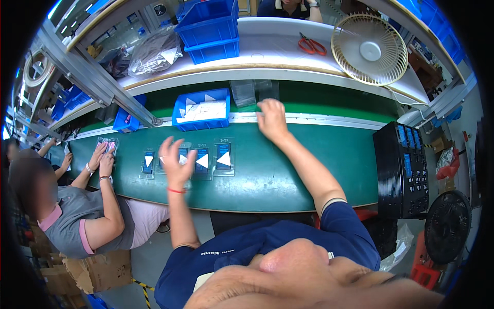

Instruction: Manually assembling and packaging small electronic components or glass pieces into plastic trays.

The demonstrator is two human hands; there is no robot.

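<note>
A row of several clear plastic trays, each with a dark blue rectangular piece and a white triangle, lies on the green bench. The rightmost clear tray is in plain sight; those to the left are partly covered by my left hand. That hand hovers over the row, fingers spread, holding nothing I can see. My right hand reaches toward the back of the bench, fingers loosely bent, beside a stack of empty clear plastic trays. A blue bin holding white sheets and triangles stands between the hands, farther back.
Above the bench runs a shelf with blue bins, red-handled scissors and a fan cover. At the right end stands a black rack. On the left a co-worker handles pink pieces at the same bench.
</note>
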